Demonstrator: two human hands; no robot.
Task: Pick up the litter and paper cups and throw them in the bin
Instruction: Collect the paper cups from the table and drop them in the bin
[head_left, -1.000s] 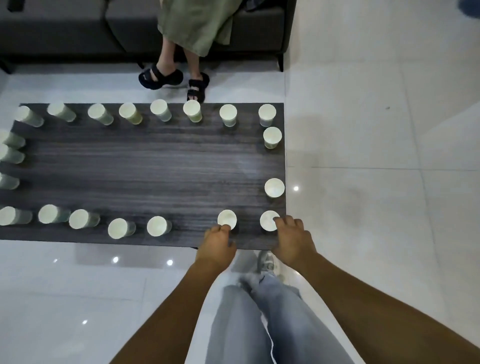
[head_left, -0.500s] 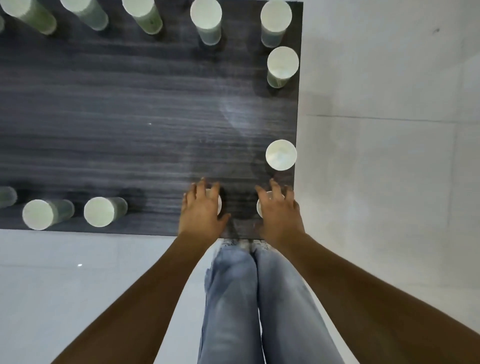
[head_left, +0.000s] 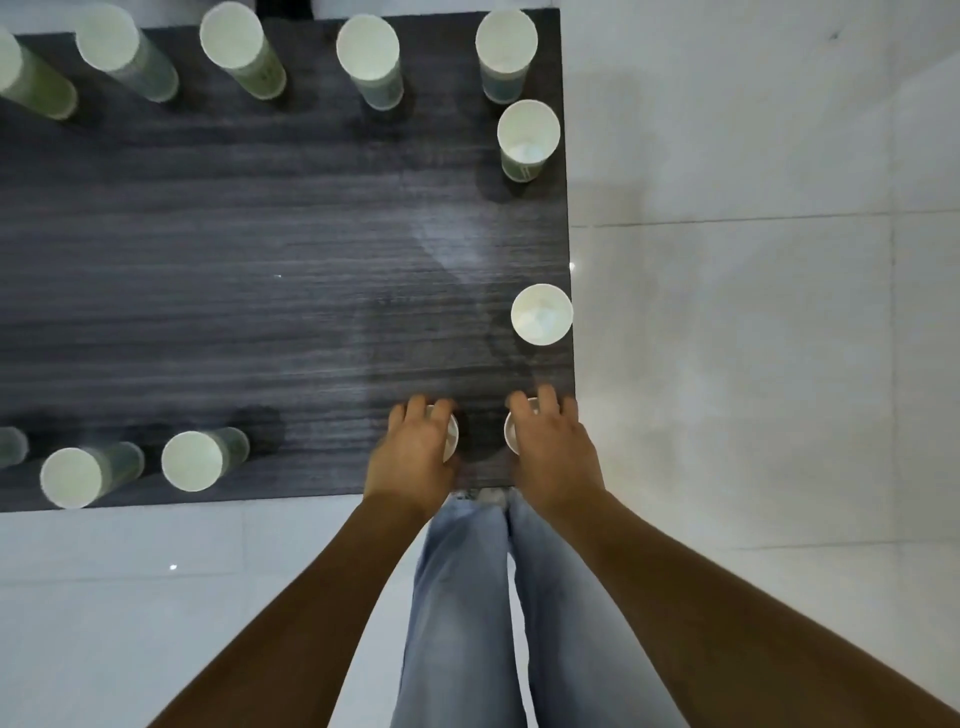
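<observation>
Several white paper cups stand upright along the edges of a dark wooden table (head_left: 260, 291). At the near right corner my left hand (head_left: 415, 457) lies over the top of one paper cup (head_left: 453, 437), fingers curled round its rim. My right hand (head_left: 553, 452) covers the neighbouring corner cup (head_left: 510, 434) the same way, fingers bent over its far rim. Both cups are mostly hidden under the hands and stand on the table. Another cup (head_left: 541, 314) stands just beyond my right hand at the right edge. No bin is in view.
More cups line the far edge (head_left: 368, 49), the right edge (head_left: 527, 135) and the near left edge (head_left: 192, 460). White tiled floor (head_left: 753, 338) surrounds the table. My legs in blue jeans (head_left: 498, 623) stand against the near edge.
The view has dropped and closed in on the near right corner. Both hands have gone from touching the two corner cups to covering their tops with fingers wrapped over the rims.
</observation>
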